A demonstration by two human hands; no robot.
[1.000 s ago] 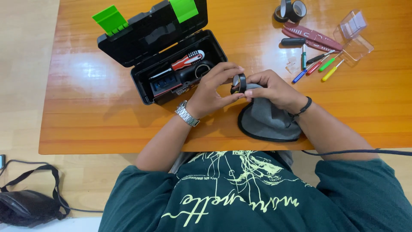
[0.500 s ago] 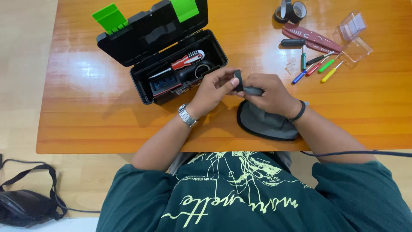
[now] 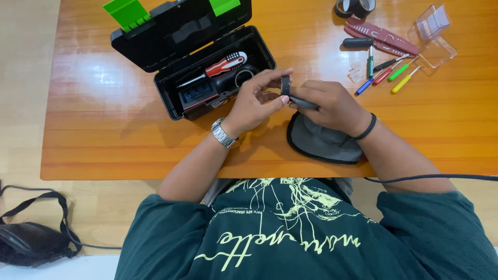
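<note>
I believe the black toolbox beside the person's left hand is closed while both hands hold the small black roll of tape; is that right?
Not quite: the head view shows the black toolbox open, lid raised, a red-handled screwdriver inside. The left hand and right hand do hold the small black roll of tape.

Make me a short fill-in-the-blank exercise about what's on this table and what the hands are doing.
1. The left hand pinches a small black ring, and on its wrist sits a metal ____.
2. The right hand presses a grey ____ against the ring.
3. The black toolbox stands with its lid ____.
4. Inside it lies a screwdriver with a ____ and white handle.

Missing words: watch; cloth; open; red
</note>
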